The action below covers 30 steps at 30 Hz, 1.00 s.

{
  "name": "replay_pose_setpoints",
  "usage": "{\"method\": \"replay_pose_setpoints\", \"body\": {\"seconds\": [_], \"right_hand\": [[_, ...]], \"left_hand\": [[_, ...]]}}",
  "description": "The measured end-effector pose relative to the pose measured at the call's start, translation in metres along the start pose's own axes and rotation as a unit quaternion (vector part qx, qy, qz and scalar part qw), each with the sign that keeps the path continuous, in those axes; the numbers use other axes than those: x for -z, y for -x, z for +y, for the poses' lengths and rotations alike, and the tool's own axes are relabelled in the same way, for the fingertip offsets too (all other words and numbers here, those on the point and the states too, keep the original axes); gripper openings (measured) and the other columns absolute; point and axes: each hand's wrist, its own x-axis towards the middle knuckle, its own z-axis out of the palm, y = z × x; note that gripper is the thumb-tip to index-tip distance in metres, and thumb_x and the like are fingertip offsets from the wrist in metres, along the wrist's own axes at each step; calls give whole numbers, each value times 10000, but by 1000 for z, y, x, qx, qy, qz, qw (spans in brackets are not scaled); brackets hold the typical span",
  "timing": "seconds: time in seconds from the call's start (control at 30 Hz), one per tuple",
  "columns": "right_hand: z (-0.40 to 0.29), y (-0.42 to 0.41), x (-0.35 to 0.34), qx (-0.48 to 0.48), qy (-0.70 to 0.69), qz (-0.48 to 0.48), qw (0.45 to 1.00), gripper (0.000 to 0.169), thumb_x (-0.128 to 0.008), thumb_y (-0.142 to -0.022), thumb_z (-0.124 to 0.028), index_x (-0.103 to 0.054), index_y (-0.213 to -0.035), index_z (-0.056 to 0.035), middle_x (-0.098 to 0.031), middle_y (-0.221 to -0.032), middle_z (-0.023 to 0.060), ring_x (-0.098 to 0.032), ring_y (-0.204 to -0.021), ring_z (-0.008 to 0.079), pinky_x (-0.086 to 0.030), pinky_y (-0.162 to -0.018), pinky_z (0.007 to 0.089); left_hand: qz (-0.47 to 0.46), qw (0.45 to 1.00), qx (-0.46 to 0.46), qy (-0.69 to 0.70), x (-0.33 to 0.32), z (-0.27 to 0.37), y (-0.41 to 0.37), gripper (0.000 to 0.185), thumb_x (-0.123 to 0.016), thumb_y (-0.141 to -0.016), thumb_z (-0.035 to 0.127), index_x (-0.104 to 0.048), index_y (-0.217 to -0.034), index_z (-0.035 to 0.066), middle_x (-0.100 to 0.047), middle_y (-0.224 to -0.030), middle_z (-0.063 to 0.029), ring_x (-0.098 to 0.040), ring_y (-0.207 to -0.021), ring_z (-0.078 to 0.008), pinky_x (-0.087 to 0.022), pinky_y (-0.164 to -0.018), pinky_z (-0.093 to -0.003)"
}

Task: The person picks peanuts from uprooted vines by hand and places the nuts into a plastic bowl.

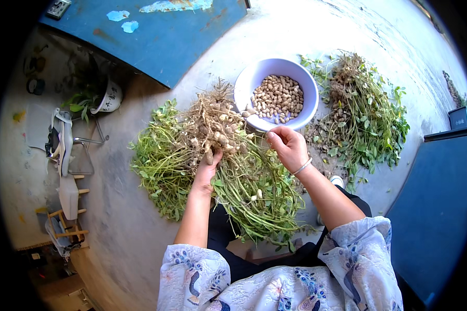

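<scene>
My left hand (209,171) grips a bunch of peanut plants (218,134) just below the roots, with brown pods clustered at the top and green stems draping over my lap. Off to the right, my right hand (290,147) is raised near the basin's lower rim, thumb and forefinger pinched close together. Whether anything small sits between those fingertips cannot be seen. A pale purple plastic basin (311,87) stands on the floor ahead, partly filled with loose peanuts in their shells (278,97). Some pods on the bunch overlap the basin's left edge.
Leafy peanut plants (151,155) lie at left, and another heap (367,116) lies right of the basin beside loose soil. Blue metal door panels (155,42) (432,210) flank the doorway. Chairs (64,144) and a white pot with a plant (111,97) stand at far left.
</scene>
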Motion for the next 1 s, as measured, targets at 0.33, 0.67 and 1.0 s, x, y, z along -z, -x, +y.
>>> {"method": "replay_pose_setpoints", "body": {"seconds": [0.33, 0.67, 1.0], "right_hand": [[-7, -3, 0, 36, 56, 0, 998, 167, -656, -844, -167, -684, -878, -6, -640, -722, 78, -593, -643, 143, -470, -610, 281], [9, -6, -7, 181, 154, -10, 971, 187, -613, -816, -2, -644, -999, -17, -637, -856, 125, -619, -822, 249, -490, -735, 322], [-3, -3, -5, 89, 205, -42, 974, 190, -622, -788, -90, -625, -960, -10, -637, -844, 151, -622, -819, 322, -495, -742, 384]], "left_hand": [[7, 985, -41, -169, -1, -4, 4, 459, -644, -872, 223, -516, -1256, 8, -585, -1184, -53, -531, -1078, -179, -356, -970, -314], [-24, 963, -37, -265, -32, -26, 17, 667, -736, -799, 309, -444, -1290, -36, -546, -1252, -131, -500, -1140, -225, -348, -1007, -338], [-24, 958, 1, -284, -36, -22, 18, 711, -719, -827, 313, -376, -1336, -46, -497, -1317, -149, -468, -1202, -231, -344, -1025, -341]]}}
